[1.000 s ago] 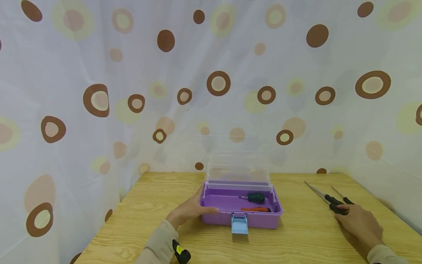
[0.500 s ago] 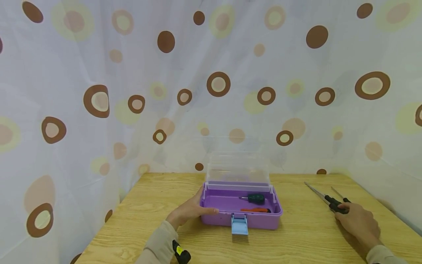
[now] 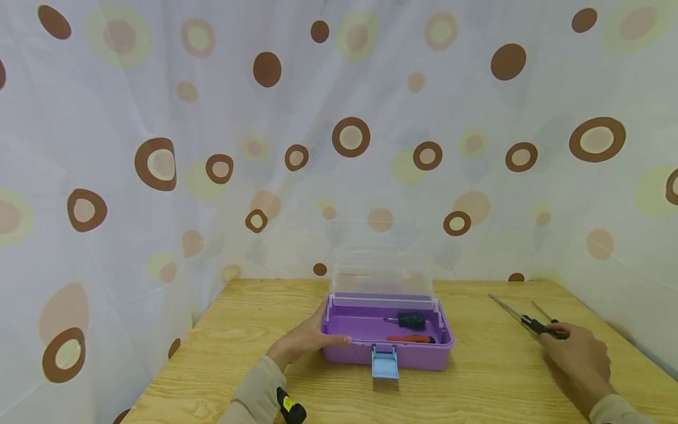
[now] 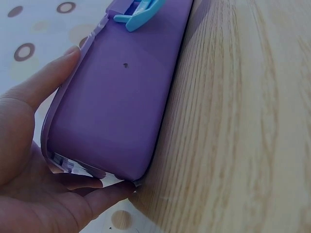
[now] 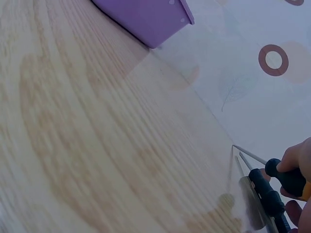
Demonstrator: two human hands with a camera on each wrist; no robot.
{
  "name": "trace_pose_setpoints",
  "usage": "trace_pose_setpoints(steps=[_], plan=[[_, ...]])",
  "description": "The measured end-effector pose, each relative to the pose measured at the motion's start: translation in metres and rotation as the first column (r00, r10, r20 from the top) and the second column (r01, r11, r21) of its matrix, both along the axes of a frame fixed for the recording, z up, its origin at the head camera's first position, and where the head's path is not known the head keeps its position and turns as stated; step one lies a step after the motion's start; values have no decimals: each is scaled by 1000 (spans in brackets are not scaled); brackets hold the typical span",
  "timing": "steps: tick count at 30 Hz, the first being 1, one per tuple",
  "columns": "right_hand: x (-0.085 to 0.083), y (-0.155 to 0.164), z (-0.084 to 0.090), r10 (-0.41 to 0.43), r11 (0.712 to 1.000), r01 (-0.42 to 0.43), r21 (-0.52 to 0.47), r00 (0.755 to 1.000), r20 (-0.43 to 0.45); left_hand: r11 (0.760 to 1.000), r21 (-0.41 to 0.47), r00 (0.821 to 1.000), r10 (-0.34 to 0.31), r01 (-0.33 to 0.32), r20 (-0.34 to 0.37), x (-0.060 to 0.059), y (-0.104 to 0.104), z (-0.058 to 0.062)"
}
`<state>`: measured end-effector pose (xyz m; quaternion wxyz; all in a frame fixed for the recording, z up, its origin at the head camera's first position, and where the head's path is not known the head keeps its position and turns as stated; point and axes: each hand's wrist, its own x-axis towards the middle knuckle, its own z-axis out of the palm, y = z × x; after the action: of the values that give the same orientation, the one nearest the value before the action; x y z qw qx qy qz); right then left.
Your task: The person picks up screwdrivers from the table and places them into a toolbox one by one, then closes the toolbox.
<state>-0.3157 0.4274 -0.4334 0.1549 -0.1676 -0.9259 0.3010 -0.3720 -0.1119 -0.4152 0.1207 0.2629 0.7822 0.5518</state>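
My left hand [image 3: 299,343] grips the left end of a purple toolbox [image 3: 355,353], thumb over the front rim and fingers around the side. The box's clear lid [image 3: 382,271] stands raised. Inside lie a short green-handled screwdriver [image 3: 411,320] and an orange-handled screwdriver [image 3: 415,338]. To the right, my right hand [image 3: 580,356] pinches a dark-handled screwdriver [image 5: 289,180] by its handle; the right wrist view shows its thin shaft angled across another dark-handled screwdriver [image 5: 266,194] beneath. A thinner screwdriver [image 3: 541,310] lies just behind, its handle partly hidden by the hand.
A pale blue latch [image 3: 385,362] hangs down at the toolbox's front. Everything stands on a wood-grain table [image 3: 477,394]. A white curtain [image 3: 381,176] with brown circles encloses the back and sides. A black and yellow item [image 3: 291,406] sits by the left sleeve.
The right hand has shifted slightly, and the held screwdriver's dark handle now overlaps the other long one, where two handles showed apart before. The left hand and toolbox stay in place.
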Motion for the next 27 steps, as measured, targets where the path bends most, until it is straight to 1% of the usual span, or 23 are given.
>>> trace_pose_setpoints(steps=[5, 11, 14, 20, 24, 27], plan=[[0, -2, 1, -36, 997, 34, -71, 999, -38, 1000, 0, 1000, 10, -10, -4, 0, 0, -1], [0, -6, 6, -49, 994, 43, -98, 997, -60, 1000, 2, 1000, 10, -10, -6, 0, 0, 0], [0, -7, 7, -58, 991, 47, -127, 995, -83, 1000, 3, 1000, 7, -7, -6, 0, 0, 0], [-2, -9, 8, -94, 971, 57, -233, 984, -152, 1000, 7, 1000, 1, -1, -8, 0, 0, -1], [-4, -9, 8, -119, 960, 71, -271, 979, -166, 1000, 9, 1000, -6, 6, -6, 1, 0, 0], [-4, -8, 9, -137, 945, 73, -318, 973, -184, 1000, 12, 1000, -15, 15, -4, 1, 0, 0]])
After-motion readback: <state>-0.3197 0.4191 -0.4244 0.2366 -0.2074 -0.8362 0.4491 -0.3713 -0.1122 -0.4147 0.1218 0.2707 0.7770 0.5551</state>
